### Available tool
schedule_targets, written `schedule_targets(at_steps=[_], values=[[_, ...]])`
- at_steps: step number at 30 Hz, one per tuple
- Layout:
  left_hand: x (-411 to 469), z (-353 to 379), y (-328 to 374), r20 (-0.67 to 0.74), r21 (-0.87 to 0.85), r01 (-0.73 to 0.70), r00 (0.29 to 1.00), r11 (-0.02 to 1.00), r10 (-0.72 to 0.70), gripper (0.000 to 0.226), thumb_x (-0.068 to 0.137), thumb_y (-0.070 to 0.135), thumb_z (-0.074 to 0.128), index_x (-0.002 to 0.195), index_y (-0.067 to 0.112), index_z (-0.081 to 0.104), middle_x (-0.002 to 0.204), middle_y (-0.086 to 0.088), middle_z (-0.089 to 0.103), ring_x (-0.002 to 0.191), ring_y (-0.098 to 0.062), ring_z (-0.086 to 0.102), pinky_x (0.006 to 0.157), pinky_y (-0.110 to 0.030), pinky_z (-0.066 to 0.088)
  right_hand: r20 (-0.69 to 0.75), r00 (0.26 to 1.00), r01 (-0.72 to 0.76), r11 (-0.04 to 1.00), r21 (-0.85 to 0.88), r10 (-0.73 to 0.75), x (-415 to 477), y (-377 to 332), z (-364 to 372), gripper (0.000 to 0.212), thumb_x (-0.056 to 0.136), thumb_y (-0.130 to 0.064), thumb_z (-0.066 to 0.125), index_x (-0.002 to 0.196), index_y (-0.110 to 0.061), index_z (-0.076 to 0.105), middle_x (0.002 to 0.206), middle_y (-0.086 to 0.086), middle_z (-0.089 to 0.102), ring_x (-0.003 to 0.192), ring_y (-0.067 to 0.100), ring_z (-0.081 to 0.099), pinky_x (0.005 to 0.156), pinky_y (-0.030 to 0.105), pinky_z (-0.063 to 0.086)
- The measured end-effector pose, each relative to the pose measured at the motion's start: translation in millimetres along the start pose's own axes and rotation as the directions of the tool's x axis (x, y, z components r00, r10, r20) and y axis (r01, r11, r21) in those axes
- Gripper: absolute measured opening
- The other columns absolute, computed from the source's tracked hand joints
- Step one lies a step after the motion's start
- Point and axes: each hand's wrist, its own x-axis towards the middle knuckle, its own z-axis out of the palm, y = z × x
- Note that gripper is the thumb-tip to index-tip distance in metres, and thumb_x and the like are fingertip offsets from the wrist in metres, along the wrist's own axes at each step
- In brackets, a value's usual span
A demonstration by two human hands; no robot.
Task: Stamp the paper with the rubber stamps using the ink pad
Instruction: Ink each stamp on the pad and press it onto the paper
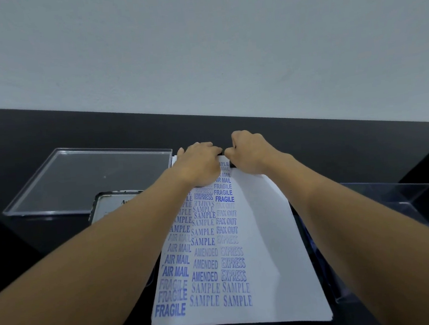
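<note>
Step in hand, as I judged it from my station: one impression at the head of the third column. To do it well, the left hand (199, 163) had to pin the white paper sheet (266, 235) flat so nothing slid. The small dark rubber stamp (231, 164) had to go straight down under even weight from the right hand (249, 154), with no rocking, then lift off vertically to avoid smearing. Several prints read faint, so I would have re-inked before the next one.

Items, left to right:

1. Clear flat plastic lid (87, 178). Lay at far left on the black tabletop (49, 130), untouched.
2. Grey metal tin (116, 204), round-cornered, with a printed label. Sat just nearer than the lid, partly hidden by the left forearm. I took it for the ink pad or its cover but could not tell which.
3. Left hand. Rested on the sheet's far end, back upward, arm stretched forward, thumb side towards the stamp. I could not tell whether its fingers lay flat or curled.
4. Sheet. Lay at centre, lengthwise away from me. Three columns of blue words filled its left part and the right strip was bare.
5. Stamp. Sat on the sheet's far edge, mostly hidden.
6. Right hand. Clenched over the stamp, knuckles up, forearm extended along the bare strip.
7. Clear deep plastic tray (406, 205). Stood just beside the sheet's right edge.
</note>
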Motion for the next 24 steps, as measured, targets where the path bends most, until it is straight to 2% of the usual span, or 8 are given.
schedule_targets(at_steps=[2, 5, 10, 11, 15, 18, 21, 24], values=[[0.9, 0.2, -1.0, -0.001, 0.007, -0.003, 1.0, 1.0, 0.003, 0.035, 0.099, 0.019, 0.037, 0.125, 0.025, 0.06, 0.103, 0.007, 0.049, 0.114, -0.023, 0.048, 0.107, -0.058, 0.031, 0.01, 1.0, -0.007, 1.0, 0.0, 0.007, 1.8, -1.4, -1.8, 0.025, 0.097, -0.026, 0.049, 0.077, -0.017, 0.039, 0.08, 0.004, 0.05, 0.067, 0.018, 0.045, 0.053, 0.03, 0.032], [1.2, -0.3, -1.3, 0.001, 0.003, -0.005, 1.0, 1.0, 0.005, 0.036, 0.099, 0.018, 0.037, 0.127, 0.025, 0.059, 0.102, 0.008, 0.048, 0.115, -0.023, 0.048, 0.107, -0.059, 0.031, 0.013, 1.0, -0.008, 1.0, -0.003, 0.008, 1.1, -2.0, -1.9, 0.025, 0.097, -0.026, 0.049, 0.076, -0.017, 0.038, 0.08, 0.004, 0.049, 0.067, 0.018, 0.045, 0.053, 0.03, 0.032], [0.8, 0.9, -0.4, 0.004, -0.004, 0.004, 1.0, 1.0, -0.004, 0.044, 0.101, 0.02, 0.037, 0.143, 0.024, 0.05, 0.137, 0.003, 0.051, 0.133, -0.026, 0.042, 0.113, -0.06, 0.025, -0.006, 1.0, -0.001, 1.0, 0.007, 0.001, -6.8, 0.1, 2.0, 0.027, 0.1, -0.027, 0.048, 0.076, -0.02, 0.035, 0.08, 0.002, 0.048, 0.064, 0.014, 0.043, 0.053, 0.028, 0.031], [0.7, 1.2, -0.5, 0.003, -0.003, 0.004, 1.0, 1.0, -0.004, 0.043, 0.101, 0.02, 0.038, 0.141, 0.024, 0.052, 0.137, 0.003, 0.052, 0.133, -0.026, 0.043, 0.113, -0.061, 0.025, -0.005, 1.0, -0.001, 1.0, 0.007, 0.001, -6.8, 0.0, 2.3, 0.027, 0.1, -0.027, 0.049, 0.077, -0.02, 0.036, 0.081, 0.002, 0.049, 0.064, 0.014, 0.043, 0.054, 0.028, 0.032], [0.8, 1.9, -1.8, -0.007, -0.005, -0.004, 1.0, 1.0, 0.004, 0.035, 0.098, 0.018, 0.037, 0.122, 0.024, 0.061, 0.109, 0.005, 0.053, 0.117, -0.025, 0.049, 0.107, -0.06, 0.032, 0.004, 1.0, -0.025, 1.0, -0.007, 0.025, 0.6, -2.5, -1.6, 0.024, 0.098, -0.029, 0.049, 0.078, -0.018, 0.04, 0.082, 0.004, 0.052, 0.066, 0.016, 0.046, 0.053, 0.029, 0.032], [1.4, 2.2, -2.0, -0.003, -0.003, 0.006, 1.0, 1.0, -0.006, 0.037, 0.098, 0.018, 0.036, 0.127, 0.025, 0.059, 0.118, 0.001, 0.053, 0.121, -0.027, 0.047, 0.108, -0.062, 0.03, 0.023, 0.999, -0.03, 0.999, -0.018, 0.031, 3.1, -4.0, -3.2, 0.024, 0.097, -0.029, 0.049, 0.078, -0.018, 0.041, 0.082, 0.004, 0.052, 0.067, 0.015, 0.046, 0.053, 0.029, 0.032], [0.6, 1.4, -0.7, 0.003, -0.006, 0.007, 1.0, 1.0, -0.007, 0.04, 0.098, 0.018, 0.037, 0.131, 0.026, 0.057, 0.111, 0.006, 0.05, 0.122, -0.026, 0.047, 0.109, -0.061, 0.03, 0.023, 1.0, -0.021, 1.0, -0.007, 0.021, 0.5, -1.5, -3.1, 0.024, 0.097, -0.029, 0.048, 0.078, -0.018, 0.039, 0.084, 0.005, 0.051, 0.067, 0.016, 0.045, 0.054, 0.03, 0.032], [-0.8, 0.8, 1.1, 0.01, -0.005, 0.022, 1.0, 1.0, -0.022, 0.042, 0.099, 0.018, 0.037, 0.136, 0.025, 0.055, 0.133, 0.002, 0.052, 0.13, -0.026, 0.043, 0.111, -0.061, 0.027, 0.017, 1.0, -0.02, 1.0, -0.005, 0.021, -4.5, 0.6, -2.5, 0.026, 0.098, -0.032, 0.047, 0.078, -0.019, 0.037, 0.087, 0.006, 0.052, 0.068, 0.017, 0.046, 0.056, 0.032, 0.034]])
